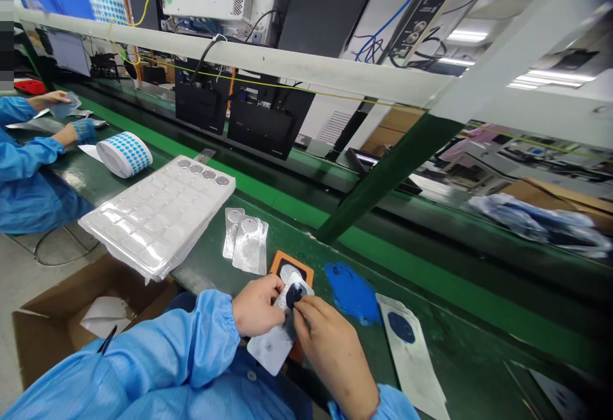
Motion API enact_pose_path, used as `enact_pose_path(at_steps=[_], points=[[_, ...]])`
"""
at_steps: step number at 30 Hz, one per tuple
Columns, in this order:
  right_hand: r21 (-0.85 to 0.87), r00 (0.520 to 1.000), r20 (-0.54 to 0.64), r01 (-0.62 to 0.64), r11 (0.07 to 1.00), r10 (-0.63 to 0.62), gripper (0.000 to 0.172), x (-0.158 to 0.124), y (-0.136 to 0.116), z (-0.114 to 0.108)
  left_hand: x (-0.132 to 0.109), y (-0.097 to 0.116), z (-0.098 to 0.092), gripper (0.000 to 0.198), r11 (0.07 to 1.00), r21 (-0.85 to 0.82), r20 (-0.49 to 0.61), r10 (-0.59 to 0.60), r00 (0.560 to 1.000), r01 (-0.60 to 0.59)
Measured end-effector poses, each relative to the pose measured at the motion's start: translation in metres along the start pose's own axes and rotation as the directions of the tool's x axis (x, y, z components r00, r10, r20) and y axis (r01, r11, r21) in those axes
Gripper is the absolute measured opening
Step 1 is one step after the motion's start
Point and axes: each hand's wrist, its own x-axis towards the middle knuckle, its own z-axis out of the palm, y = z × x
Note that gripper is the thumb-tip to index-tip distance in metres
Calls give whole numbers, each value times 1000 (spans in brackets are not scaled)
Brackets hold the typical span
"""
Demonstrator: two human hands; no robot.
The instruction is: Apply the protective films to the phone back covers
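A small silvery-white flat pouch (272,351) slants over the bench's front edge, with a dark round piece (295,293) near its upper end. My left hand (256,305) is closed on the pouch's left edge, thumb and fingers near the dark piece. From the right, my right hand (335,350) pinches at the dark round piece with thumb and fingertips. Beneath the pouch's top end sits an orange block (306,274) with a dark recess, partly covered. Just right of my hands lies a pile of blue film pieces (354,292).
Silver pouches (248,244) lie ahead of my left hand. A clear tray (158,216) holds several metallic discs. Right stands a stack of pouches (416,359) with a dark blue disc. Far left are a dotted label roll (125,154), a co-worker's hands (50,99) and a cardboard box (52,330).
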Motion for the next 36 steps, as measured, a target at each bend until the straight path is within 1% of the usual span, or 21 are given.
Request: enact_pose_path(at_steps=[4, 7, 10, 12, 14, 16, 17, 19, 20, 21, 22, 24, 25, 26, 27, 29, 31, 32, 34, 35, 36], points=[[-83, 998, -39, 56, 995, -59, 23, -6, -2, 2, -1, 2, 1, 34, 1000, -28, -9, -3, 1000, 3], [-182, 994, 29, 105, 978, -101, 21, -11, -8, 3, -2, 3, 3, 35, 1000, -9, -15, 0, 1000, 0], [-249, 990, 105, 114, 962, -91, 20, -12, -16, 7, -2, 2, 5, 36, 1000, 28, -22, -5, 1000, 6], [-222, 993, 99, 88, 971, -67, 21, -10, -19, 9, -1, 1, 6, 35, 999, 29, -17, -14, 1000, 15], [-93, 999, 40, -13, 996, 17, 21, -6, -14, 6, -1, 0, 6, 35, 999, -10, -9, -32, 999, 32], [62, 991, -1, -133, 989, 133, 18, -1, 4, -3, 0, -1, 6, 36, 995, -79, -4, -59, 998, 58], [114, 979, -17, -198, 974, 201, 16, 1, 18, -9, 1, -2, 6, 37, 990, -119, -5, -74, 997, 73], [109, 931, -96, -341, 934, 351, 15, 4, 57, -20, 2, -3, 6, 38, 971, -216, -18, -106, 994, 99], [74, 856, -190, -476, 876, 481, 16, 4, 78, -23, 2, -4, 6, 39, 954, -278, -30, -122, 992, 109], [17, 757, -325, -595, 804, 567, 18, 5, 100, -23, 2, -5, 7, 38, 930, -347, -42, -141, 989, 118], [-44, 727, -390, -628, 777, 565, 21, 5, 120, -21, 2, -5, 8, 37, 901, -417, -52, -159, 986, 124], [-114, 804, -303, -564, 818, 512, 17, 4, 149, -11, 2, -7, 9, 34, 842, -521, -54, -197, 979, 141], [-119, 855, -217, -502, 857, 471, 14, 3, 158, -5, 2, -7, 10, 34, 820, -548, -36, -219, 975, 164], [-106, 889, -136, -451, 886, 437, 13, 1, 162, -1, 2, -8, 11, 35, 804, -562, -8, -240, 971, 194], [-95, 903, -91, -427, 899, 419, 12, -2, 161, 3, 3, -8, 13, 37, 788, -573, 23, -259, 966, 225], [-67, 915, -82, -400, 914, 394, 19, -13, 145, 5, 4, -7, 17, 42, 741, -614, 82, -284, 955, 272], [13, 939, -114, -324, 946, 324, 37, -27, 112, 5, 5, -4, 24, 44, 667, -683, 131, -291, 948, 299], [84, 958, -135, -244, 966, 254, 50, -35, 91, 5, 6, -2, 29, 44, 626, -713, 163, -289, 943, 316], [200, 994, -92, -43, 979, 62, 74, -49, 50, 7, 7, 5, 39, 45, 556, -742, 265, -272, 925, 375], [239, 993, -122, 23, 971, 6, 79, -54, 32, 8, 7, 10, 44, 44, 542, -734, 322, -253, 912, 409], [268, 988, -154, 59, 962, -18, 79, -57, 18, 8, 7, 14, 49, 41, 562, -712, 357, -227, 906, 422]])
